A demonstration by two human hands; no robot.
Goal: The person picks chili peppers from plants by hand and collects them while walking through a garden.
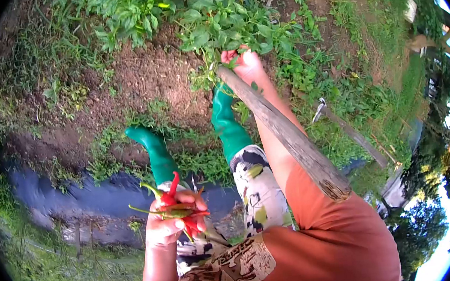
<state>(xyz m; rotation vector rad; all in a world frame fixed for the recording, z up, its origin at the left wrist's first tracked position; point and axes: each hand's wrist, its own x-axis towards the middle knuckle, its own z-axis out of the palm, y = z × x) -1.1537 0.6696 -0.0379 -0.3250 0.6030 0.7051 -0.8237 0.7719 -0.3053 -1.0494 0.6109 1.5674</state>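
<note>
Several chili peppers [173, 191], mostly red with long green stems, are bunched in my left hand [163, 229]. Its fingers are closed around them in front of my lap. My right hand [248, 68] reaches out to the low edge of a leafy pepper plant [223, 22]. The fingers there are curled among the leaves, and what they pinch is partly hidden. A weathered wooden post [284, 131] rises close to my right forearm and covers part of it.
Another pepper plant [132, 13] grows at the upper left, beside bare brown soil [141, 78]. My green boots [229, 123] stand by a dark water-filled ditch [93, 192]. A second wooden post [356, 135] leans on the right, with weeds around it.
</note>
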